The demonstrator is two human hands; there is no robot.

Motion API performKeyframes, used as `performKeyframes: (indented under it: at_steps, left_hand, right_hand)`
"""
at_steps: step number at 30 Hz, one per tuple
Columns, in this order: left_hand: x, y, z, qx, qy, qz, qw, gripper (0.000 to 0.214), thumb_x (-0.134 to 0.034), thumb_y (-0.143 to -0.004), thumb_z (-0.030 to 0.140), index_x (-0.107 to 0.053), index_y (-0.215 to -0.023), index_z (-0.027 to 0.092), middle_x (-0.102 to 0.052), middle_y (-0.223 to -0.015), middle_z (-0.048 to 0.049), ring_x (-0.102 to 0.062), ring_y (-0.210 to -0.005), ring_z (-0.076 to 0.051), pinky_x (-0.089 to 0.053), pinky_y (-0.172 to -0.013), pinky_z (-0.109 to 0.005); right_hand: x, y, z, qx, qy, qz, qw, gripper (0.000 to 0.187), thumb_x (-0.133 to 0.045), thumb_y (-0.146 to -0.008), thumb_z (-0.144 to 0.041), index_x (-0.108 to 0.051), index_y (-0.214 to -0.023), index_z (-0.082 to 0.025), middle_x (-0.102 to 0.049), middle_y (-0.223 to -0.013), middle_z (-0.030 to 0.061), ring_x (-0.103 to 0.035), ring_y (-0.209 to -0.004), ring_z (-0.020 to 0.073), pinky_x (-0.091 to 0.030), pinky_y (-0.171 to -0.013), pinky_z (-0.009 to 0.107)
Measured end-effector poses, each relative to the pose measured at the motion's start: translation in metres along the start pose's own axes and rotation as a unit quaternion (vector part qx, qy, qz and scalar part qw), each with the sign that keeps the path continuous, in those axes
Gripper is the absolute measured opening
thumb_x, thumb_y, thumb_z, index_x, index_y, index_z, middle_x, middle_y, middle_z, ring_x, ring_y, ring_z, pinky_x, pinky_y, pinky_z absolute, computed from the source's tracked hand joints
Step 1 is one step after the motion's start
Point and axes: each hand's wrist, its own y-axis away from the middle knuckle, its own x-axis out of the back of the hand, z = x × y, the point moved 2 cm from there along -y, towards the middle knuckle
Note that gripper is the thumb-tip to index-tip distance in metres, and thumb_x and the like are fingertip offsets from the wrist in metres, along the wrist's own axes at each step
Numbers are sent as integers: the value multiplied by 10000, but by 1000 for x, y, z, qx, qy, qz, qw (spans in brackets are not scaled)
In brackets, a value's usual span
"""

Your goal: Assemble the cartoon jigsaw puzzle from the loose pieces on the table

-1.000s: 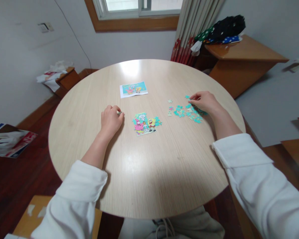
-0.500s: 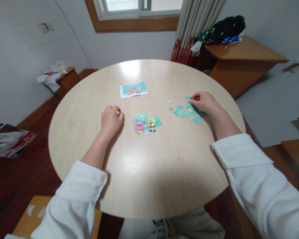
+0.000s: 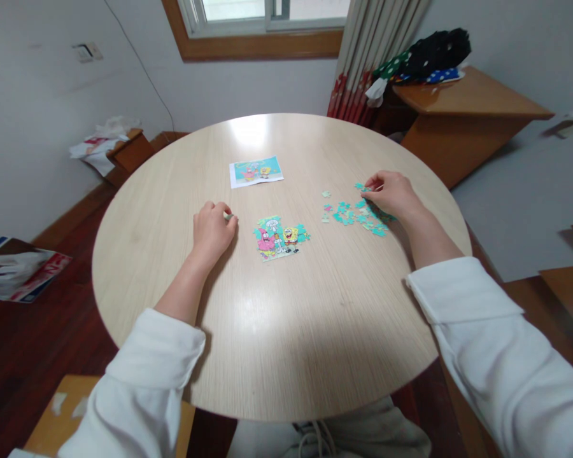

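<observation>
From the head view: holding a small pale piece point(image 3: 228, 217) in the curled-in left hand point(image 3: 214, 229). Reaching to the loose pieces point(image 3: 346, 215) with the right hand point(image 3: 390, 193), nearly pinched together; unable to tell if gripping any. See the partly joined puzzle point(image 3: 277, 240) flat on the table point(image 3: 286, 337) between both, nearer than the printed picture point(image 3: 256, 172).

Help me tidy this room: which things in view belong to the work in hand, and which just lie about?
In use: partly joined puzzle; loose puzzle pieces by the right hand; small pale item in the left hand; printed picture.
Apparently lying about: dotted cloth bundle; plastic bag; white clutter.
</observation>
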Motion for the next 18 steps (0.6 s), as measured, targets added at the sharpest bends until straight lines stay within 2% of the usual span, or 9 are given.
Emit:
performKeyframes:
  at_steps: [8, 13, 18]
  left_hand:
    - [1, 0, 1, -1, -2, -4, 1000, 228, -508, -882, 279, -653, -1015, 163, -617, -1046, -132, -582, -1071, -293, -430, -935, -403]
    - [2, 1, 1, 1, -3, -8, 1000, 235, -500, -884, 281, -653, -1018, 163, -616, -1051, -132, -584, -1077, -294, -428, -942, -403]
    - [3, 1, 2, 8, 4, -10, 1000, 227, -502, -874, 279, -652, -1003, 169, -617, -1049, -128, -585, -1072, -294, -427, -949, -414]
  right_hand:
    - [1, 5, -7, 36, -36, 29, 998, 151, -697, -686, -271, -675, -819, -202, -695, -794, 70, -626, -707, 227, -507, -700, 391]
    - [-2, 11, -22, 49, -75, 4, 996, 116, -614, -754, -216, -700, -827, -189, -698, -748, 69, -634, -706, 220, -501, -715, 379]
    - [-8, 18, -37, 63, -81, -17, 995, 148, -572, -802, -225, -713, -844, -209, -722, -795, 78, -649, -728, 220, -505, -725, 360]
